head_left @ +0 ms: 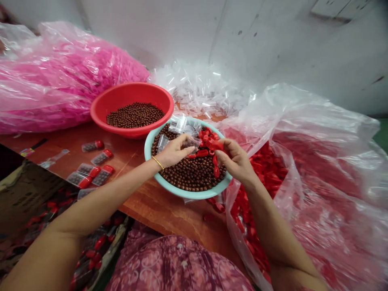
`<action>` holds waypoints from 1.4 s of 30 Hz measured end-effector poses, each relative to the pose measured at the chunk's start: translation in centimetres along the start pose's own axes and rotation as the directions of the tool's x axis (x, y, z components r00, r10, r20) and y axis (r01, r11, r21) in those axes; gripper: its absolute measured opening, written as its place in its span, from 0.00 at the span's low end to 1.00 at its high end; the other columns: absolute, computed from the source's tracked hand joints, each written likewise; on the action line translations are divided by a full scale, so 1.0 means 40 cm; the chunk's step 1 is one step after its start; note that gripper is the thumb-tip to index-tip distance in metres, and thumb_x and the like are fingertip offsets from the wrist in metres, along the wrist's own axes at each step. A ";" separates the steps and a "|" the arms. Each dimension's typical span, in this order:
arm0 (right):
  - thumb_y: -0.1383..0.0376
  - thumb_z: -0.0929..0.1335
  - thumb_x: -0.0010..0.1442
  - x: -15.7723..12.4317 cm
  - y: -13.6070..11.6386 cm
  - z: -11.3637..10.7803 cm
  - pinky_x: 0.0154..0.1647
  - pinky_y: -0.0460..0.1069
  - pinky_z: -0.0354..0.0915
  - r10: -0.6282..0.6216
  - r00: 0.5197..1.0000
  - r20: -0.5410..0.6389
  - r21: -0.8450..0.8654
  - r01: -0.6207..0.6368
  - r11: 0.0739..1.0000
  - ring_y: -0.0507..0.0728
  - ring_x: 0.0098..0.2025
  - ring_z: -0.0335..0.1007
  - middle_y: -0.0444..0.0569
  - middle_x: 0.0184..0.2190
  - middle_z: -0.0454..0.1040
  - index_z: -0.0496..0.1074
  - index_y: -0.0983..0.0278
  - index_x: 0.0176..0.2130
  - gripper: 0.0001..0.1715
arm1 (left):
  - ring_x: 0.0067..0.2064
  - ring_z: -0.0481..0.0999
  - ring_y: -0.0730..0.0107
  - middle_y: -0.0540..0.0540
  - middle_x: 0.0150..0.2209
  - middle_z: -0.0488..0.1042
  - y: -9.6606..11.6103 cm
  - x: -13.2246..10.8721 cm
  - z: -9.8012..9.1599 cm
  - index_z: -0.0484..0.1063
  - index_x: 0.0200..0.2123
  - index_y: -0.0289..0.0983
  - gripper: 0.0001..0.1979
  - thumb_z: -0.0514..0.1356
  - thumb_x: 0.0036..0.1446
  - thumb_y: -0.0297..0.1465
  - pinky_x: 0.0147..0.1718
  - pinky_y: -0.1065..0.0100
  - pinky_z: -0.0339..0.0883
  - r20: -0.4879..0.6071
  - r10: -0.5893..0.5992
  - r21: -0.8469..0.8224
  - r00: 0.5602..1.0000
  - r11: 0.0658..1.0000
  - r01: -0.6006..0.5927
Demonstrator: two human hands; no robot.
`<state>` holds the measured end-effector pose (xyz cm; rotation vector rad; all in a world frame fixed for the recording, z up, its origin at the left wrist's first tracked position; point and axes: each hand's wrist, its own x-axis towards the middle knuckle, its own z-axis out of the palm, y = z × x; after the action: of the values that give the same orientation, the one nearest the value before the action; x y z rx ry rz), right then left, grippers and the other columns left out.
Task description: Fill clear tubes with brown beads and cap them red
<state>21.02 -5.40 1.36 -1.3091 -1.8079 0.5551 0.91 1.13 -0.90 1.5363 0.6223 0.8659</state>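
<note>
Over a pale blue basin (169,192) of brown beads (190,176), my left hand (173,152) is closed on a small clear plastic container (194,142) with dark beads inside. My right hand (235,158) pinches a red cap (217,145) close to the container's end; whether they touch is hard to tell. Loose red caps (206,135) lie in the basin between and below my hands. Beyond my left hand, several clear containers (178,124) rest on the beads.
Behind stands a red basin (130,131) of brown beads. Capped containers (103,157) lie on the table (151,206) at left, above a box of more. A bag of pink pieces (75,81), piled clear containers (203,87) and a bag of red caps (266,169) surround the basins.
</note>
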 end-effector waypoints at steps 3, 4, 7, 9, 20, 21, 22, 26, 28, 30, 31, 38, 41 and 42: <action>0.55 0.59 0.64 0.013 -0.014 0.011 0.50 0.55 0.65 -0.034 0.998 -0.052 0.004 0.034 0.999 0.58 0.49 0.69 0.51 0.46 0.73 0.65 0.60 0.51 0.21 | 0.44 0.71 0.70 0.45 0.42 0.72 0.012 -0.006 0.002 0.66 0.42 0.33 0.12 0.58 0.53 0.28 0.47 0.67 0.65 0.051 0.018 0.013 0.999 1.000 -0.019; 0.56 0.58 0.64 0.019 -0.022 0.020 0.54 0.57 0.62 -0.064 0.997 -0.046 -0.027 0.063 0.998 0.59 0.53 0.66 0.52 0.49 0.71 0.65 0.60 0.52 0.21 | 0.43 0.71 0.70 0.45 0.41 0.72 0.015 -0.007 0.002 0.66 0.42 0.33 0.13 0.59 0.52 0.28 0.45 0.67 0.66 0.062 0.016 0.034 0.998 0.999 -0.018; 0.59 0.57 0.64 0.040 -0.039 0.048 0.55 0.57 0.61 -0.127 0.992 -0.015 -0.134 0.124 0.983 0.59 0.50 0.67 0.53 0.46 0.73 0.68 0.63 0.50 0.20 | 0.35 0.70 0.74 0.48 0.36 0.71 0.016 -0.010 0.001 0.66 0.42 0.33 0.14 0.60 0.51 0.29 0.37 0.70 0.67 0.093 -0.003 0.076 0.996 0.997 -0.004; 0.61 0.58 0.63 0.048 -0.043 0.063 0.48 0.54 0.64 -0.120 0.993 -0.017 -0.191 0.115 0.975 0.57 0.43 0.69 0.52 0.39 0.74 0.70 0.64 0.45 0.18 | 0.30 0.68 0.77 0.51 0.33 0.69 0.016 -0.012 0.001 0.65 0.43 0.33 0.15 0.60 0.51 0.30 0.31 0.73 0.66 0.134 -0.017 0.069 0.991 0.998 0.007; 0.62 0.59 0.64 0.029 -0.045 0.061 0.40 0.51 0.67 -0.176 0.984 -0.018 -0.236 0.167 0.957 0.55 0.35 0.69 0.50 0.33 0.72 0.70 0.64 0.53 0.21 | 0.21 0.65 0.81 0.55 0.25 0.64 0.031 -0.021 0.003 0.63 0.41 0.33 0.12 0.58 0.54 0.31 0.20 0.75 0.60 0.132 -0.087 0.091 0.987 0.993 0.076; 0.62 0.59 0.64 0.028 -0.044 0.063 0.38 0.51 0.67 -0.186 0.982 -0.038 -0.239 0.172 0.956 0.54 0.33 0.68 0.49 0.30 0.71 0.70 0.64 0.53 0.22 | 0.20 0.65 0.81 0.55 0.26 0.65 0.031 -0.021 0.003 0.63 0.41 0.33 0.12 0.58 0.54 0.31 0.20 0.75 0.60 0.137 -0.087 0.092 0.987 0.993 0.074; 0.62 0.59 0.64 0.026 -0.043 0.067 0.36 0.50 0.67 -0.194 0.980 -0.055 -0.240 0.175 0.955 0.54 0.32 0.67 0.49 0.29 0.69 0.70 0.64 0.53 0.22 | 0.20 0.64 0.81 0.54 0.26 0.65 0.031 -0.021 0.003 0.63 0.41 0.33 0.12 0.58 0.54 0.31 0.19 0.75 0.60 0.138 -0.083 0.098 0.987 0.993 0.070; 0.63 0.59 0.65 0.018 -0.036 0.090 0.43 0.52 0.68 -0.218 0.975 -0.036 -0.250 0.202 0.947 0.55 0.37 0.69 0.50 0.34 0.71 0.67 0.62 0.57 0.23 | 0.21 0.63 0.82 0.54 0.26 0.64 0.029 -0.022 0.006 0.64 0.39 0.33 0.12 0.60 0.53 0.32 0.19 0.76 0.59 0.067 -0.050 0.139 0.996 0.990 0.040; 0.64 0.58 0.65 0.014 -0.032 0.098 0.48 0.54 0.68 -0.231 0.973 -0.020 -0.259 0.218 0.941 0.56 0.44 0.70 0.53 0.40 0.73 0.64 0.62 0.59 0.24 | 0.20 0.62 0.82 0.55 0.25 0.64 0.027 -0.021 0.009 0.64 0.37 0.34 0.11 0.60 0.53 0.33 0.18 0.76 0.59 0.053 -0.063 0.131 0.997 0.990 0.056; 0.65 0.57 0.65 0.012 -0.028 0.097 0.52 0.55 0.67 -0.255 0.966 -0.031 -0.272 0.238 0.933 0.57 0.49 0.70 0.55 0.45 0.73 0.62 0.62 0.59 0.24 | 0.19 0.61 0.82 0.55 0.24 0.63 0.025 -0.019 0.012 0.63 0.37 0.34 0.11 0.60 0.53 0.34 0.17 0.76 0.59 0.075 -0.099 0.091 0.992 0.992 0.092; 0.65 0.57 0.66 0.012 -0.027 0.094 0.53 0.55 0.66 -0.271 0.962 -0.034 -0.286 0.250 0.925 0.57 0.51 0.69 0.56 0.46 0.73 0.62 0.63 0.60 0.24 | 0.19 0.61 0.82 0.56 0.24 0.63 0.024 -0.017 0.014 0.63 0.37 0.34 0.12 0.60 0.53 0.34 0.16 0.76 0.59 0.091 -0.115 0.067 0.989 0.992 0.109; 0.70 0.57 0.63 -0.002 -0.030 0.103 0.50 0.55 0.69 -0.321 0.946 0.049 -0.454 0.307 0.837 0.59 0.47 0.71 0.60 0.46 0.71 0.52 0.68 0.64 0.30 | 0.20 0.61 0.81 0.55 0.24 0.62 0.025 -0.013 0.016 0.63 0.36 0.34 0.11 0.60 0.51 0.33 0.16 0.77 0.61 0.075 -0.125 0.046 0.989 0.991 0.122; 0.73 0.54 0.62 -0.018 -0.023 0.139 0.49 0.58 0.70 -0.288 0.956 -0.057 -0.528 0.216 0.822 0.60 0.44 0.71 0.62 0.44 0.71 0.51 0.71 0.64 0.32 | 0.20 0.61 0.80 0.55 0.23 0.61 0.024 -0.017 0.014 0.62 0.34 0.34 0.11 0.59 0.51 0.34 0.16 0.75 0.61 0.081 -0.143 0.072 0.986 0.988 0.137; 0.73 0.54 0.61 -0.022 -0.021 0.147 0.49 0.58 0.69 -0.274 0.958 -0.085 -0.542 0.186 0.819 0.60 0.43 0.72 0.62 0.44 0.71 0.52 0.71 0.64 0.32 | 0.20 0.62 0.79 0.55 0.23 0.62 0.024 -0.019 0.014 0.62 0.33 0.34 0.11 0.59 0.51 0.34 0.16 0.74 0.62 0.088 -0.149 0.084 0.985 0.986 0.141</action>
<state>15.88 -5.89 -1.69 -1.4052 -2.0222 -0.2064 0.85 0.06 -0.10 1.5711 0.6972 0.6622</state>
